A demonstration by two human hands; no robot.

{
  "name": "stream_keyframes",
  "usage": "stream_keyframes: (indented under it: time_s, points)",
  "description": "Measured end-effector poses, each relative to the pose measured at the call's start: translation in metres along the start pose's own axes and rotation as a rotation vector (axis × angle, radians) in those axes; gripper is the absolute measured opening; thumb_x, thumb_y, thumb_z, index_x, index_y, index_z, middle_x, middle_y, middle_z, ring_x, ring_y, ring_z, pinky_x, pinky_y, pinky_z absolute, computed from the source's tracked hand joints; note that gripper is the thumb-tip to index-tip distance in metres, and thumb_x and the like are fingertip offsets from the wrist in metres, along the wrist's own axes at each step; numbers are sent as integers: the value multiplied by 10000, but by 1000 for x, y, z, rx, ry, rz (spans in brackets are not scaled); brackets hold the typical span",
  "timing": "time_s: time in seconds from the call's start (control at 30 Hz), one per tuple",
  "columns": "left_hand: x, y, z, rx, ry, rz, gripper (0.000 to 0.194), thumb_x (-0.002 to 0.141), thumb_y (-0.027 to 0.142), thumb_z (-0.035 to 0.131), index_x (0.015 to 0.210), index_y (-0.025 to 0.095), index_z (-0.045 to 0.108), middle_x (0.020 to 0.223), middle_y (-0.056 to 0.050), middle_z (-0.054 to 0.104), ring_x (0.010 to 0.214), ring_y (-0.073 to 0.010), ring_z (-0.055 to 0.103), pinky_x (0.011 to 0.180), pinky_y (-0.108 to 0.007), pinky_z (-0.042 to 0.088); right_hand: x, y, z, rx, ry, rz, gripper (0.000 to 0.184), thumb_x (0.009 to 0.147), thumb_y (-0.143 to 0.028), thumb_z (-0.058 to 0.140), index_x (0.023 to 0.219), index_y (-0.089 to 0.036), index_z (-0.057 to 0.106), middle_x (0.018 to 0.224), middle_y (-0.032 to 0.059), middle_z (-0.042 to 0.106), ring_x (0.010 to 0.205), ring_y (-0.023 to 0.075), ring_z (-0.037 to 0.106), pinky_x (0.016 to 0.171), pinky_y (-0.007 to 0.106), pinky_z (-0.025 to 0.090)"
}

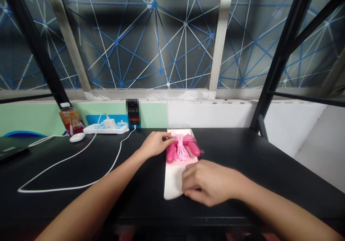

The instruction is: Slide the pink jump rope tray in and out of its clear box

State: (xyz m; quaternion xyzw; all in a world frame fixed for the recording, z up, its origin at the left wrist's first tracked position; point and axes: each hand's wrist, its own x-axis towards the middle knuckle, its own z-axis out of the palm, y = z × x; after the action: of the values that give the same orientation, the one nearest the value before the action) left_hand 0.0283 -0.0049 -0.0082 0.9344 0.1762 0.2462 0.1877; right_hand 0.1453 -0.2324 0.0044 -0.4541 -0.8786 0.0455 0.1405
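Note:
A pink jump rope (pixel 182 150), its cord bundled between two pink handles, lies on an open white and pink cardboard package (pixel 173 183) on the black desk. A strip of clear plastic shows at its upper end. My left hand (pixel 156 143) reaches in from the left, thumb and fingers closed at the upper end of the left handle. Lower down, my right hand (pixel 206 181) rests with curled fingers over the right edge of the package's white flap. Its fingertips are partly hidden, and whether they pinch the flap is unclear.
On the black desk (pixel 242 162), a white cable (pixel 67 189) loops left of my left arm. Behind it are a white power strip (pixel 93 129), a white mouse (pixel 77 137), a drink bottle (pixel 71 120) and a blurred-out phone (pixel 133 113). Black frame posts (pixel 275 65) rise at both sides.

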Motion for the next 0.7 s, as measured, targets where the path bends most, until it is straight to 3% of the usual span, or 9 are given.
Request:
stream_keyframes:
  time_s: [0.17,0.3,0.37,0.47,0.53,0.63,0.7]
  points:
    - [18,-17,17,-22,43,-122,296,832,492,599,988,280,734,1124,6,709,997,-247,675,863,-330,525,-1,-4,5,405,-157,-37,132,836,-207,610,921,-174,706,890,14,693,746,109,622,666,182,483]
    - [22,-27,28,25,3,-18,373,888,460,520,1171,260,658,1396,-32,529,1259,-253,521,1062,-375,402,-7,2,2,579,-208,-34,277,828,-309,677,1058,-155,703,1014,55,708,857,134,653,776,196,501]
    - [18,-24,27,53,-7,44,419,915,466,475,1252,253,605,1493,-45,405,1347,-248,419,1121,-388,323,-11,8,-2,575,-147,0,296,854,-328,654,1102,-170,688,1043,54,707,877,140,656,796,215,502]
    - [8,-7,17,117,83,106,429,928,457,461,1275,230,572,1482,-73,411,1341,-253,415,1106,-387,327,-17,24,-6,249,180,241,223,933,-336,539,1017,-206,699,963,39,708,869,164,647,793,274,496]
    - [-1,9,9,148,100,151,349,932,442,459,1137,221,636,1264,-66,602,1158,-230,566,975,-338,428,-20,36,-3,-153,354,505,249,941,-351,505,1024,-207,691,949,75,691,897,228,637,756,334,489]
    - [-13,28,-3,164,-94,127,322,912,496,478,993,247,666,798,2,687,735,-176,635,643,-267,437,-22,50,5,-415,297,700,361,917,-447,513,1185,-232,624,1025,106,657,844,272,651,655,356,484]
    - [-20,35,-7,171,-199,95,365,834,568,567,982,249,665,688,19,661,619,-165,603,538,-252,361,-20,54,11,-390,241,721,466,889,-547,516,1239,-248,587,1059,107,631,792,259,654,633,353,480]
